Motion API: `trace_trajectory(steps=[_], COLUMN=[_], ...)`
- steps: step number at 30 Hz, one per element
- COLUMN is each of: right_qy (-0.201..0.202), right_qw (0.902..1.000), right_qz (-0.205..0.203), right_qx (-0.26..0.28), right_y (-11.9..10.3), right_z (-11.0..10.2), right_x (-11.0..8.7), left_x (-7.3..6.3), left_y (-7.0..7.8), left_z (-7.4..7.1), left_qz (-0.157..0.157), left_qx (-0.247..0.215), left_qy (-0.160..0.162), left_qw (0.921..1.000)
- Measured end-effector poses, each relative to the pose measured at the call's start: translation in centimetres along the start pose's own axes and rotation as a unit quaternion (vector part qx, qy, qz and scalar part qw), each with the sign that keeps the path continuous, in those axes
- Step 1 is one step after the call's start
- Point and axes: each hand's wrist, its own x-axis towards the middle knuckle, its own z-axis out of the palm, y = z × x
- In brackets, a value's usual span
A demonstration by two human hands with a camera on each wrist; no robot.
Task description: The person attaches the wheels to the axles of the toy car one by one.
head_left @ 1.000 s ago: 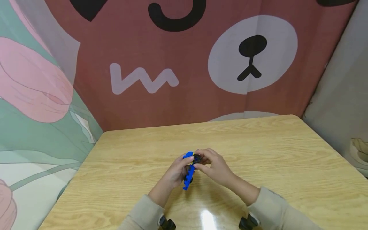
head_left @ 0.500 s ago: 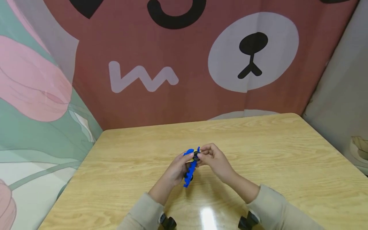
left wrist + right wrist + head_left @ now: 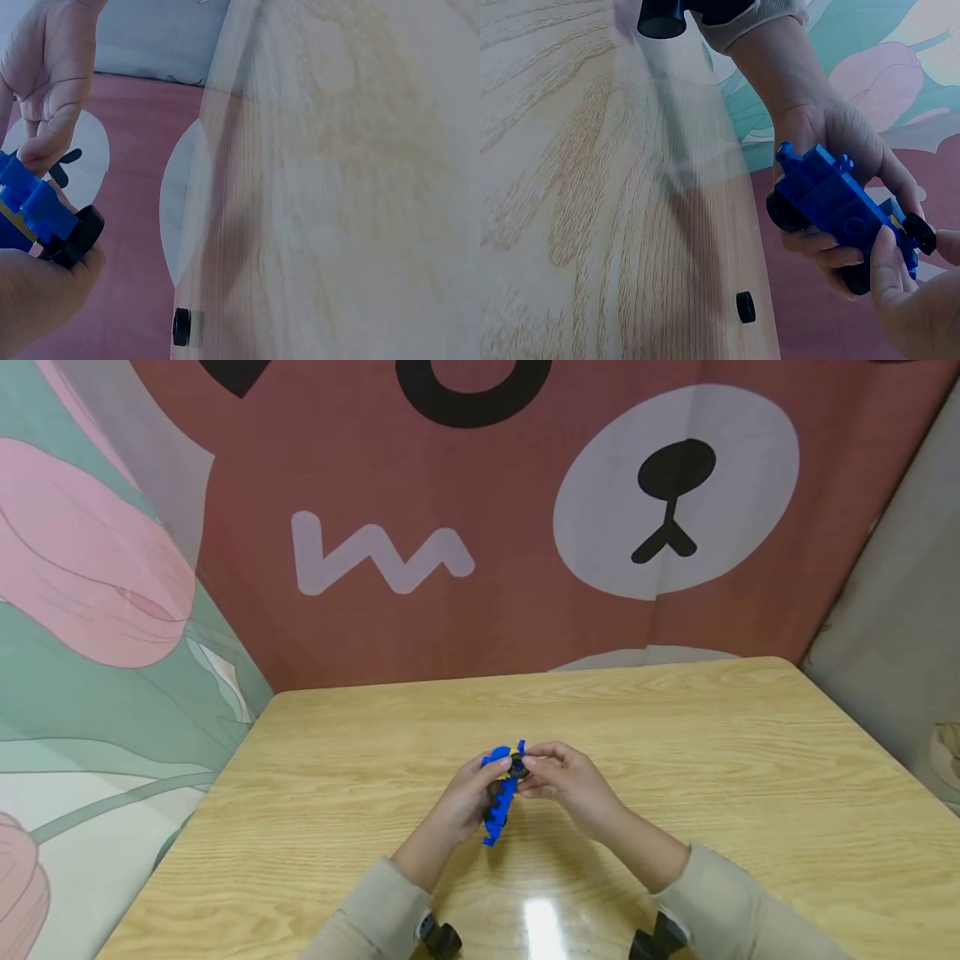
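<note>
A blue toy car (image 3: 500, 810) with black wheels and a little yellow at its front is up off the table between both hands. My left hand (image 3: 461, 802) grips its body, with the thumb on top near the front and the other fingers curled underneath, as the right wrist view shows. My right hand (image 3: 581, 789) pinches at the front end, thumb and fingers around a small black wheel (image 3: 921, 234). In the left wrist view, the blue body (image 3: 45, 210) and a black wheel (image 3: 76, 238) show beside the left thumb base. Fingers hide part of the car.
A loose black tyre (image 3: 745, 307) stands on the wooden table (image 3: 360, 735); the left wrist view shows it too. Dark wrist cameras (image 3: 440, 939) sit at both cuffs. A printed curtain (image 3: 510, 627) hangs behind the table's far edge.
The right hand's fingers have shifted about the front wheel, and more of the car's blue front end now shows. The left hand keeps its grip. The head view has tilted slightly.
</note>
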Motion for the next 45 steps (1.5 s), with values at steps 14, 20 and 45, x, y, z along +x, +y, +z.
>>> trace_trajectory(steps=[14,20,45], right_qy=[-0.004,-0.004,0.045], right_qw=[0.9997,0.9994,0.9962], right_qz=[-0.022,-0.031,-0.074], right_qx=[0.002,0.013,-0.012], right_y=[0.27,0.34,0.53], right_z=[-0.14,-0.13,0.37], right_x=[0.49,0.48,-0.24], left_x=[0.39,0.46,0.17], left_y=[0.03,0.04,0.51], left_z=[0.26,0.24,0.97], left_qz=[0.006,0.01,0.01], left_qx=[0.018,0.03,0.056], left_qy=[0.029,0.03,0.028], left_qw=[0.9994,0.9991,0.998])
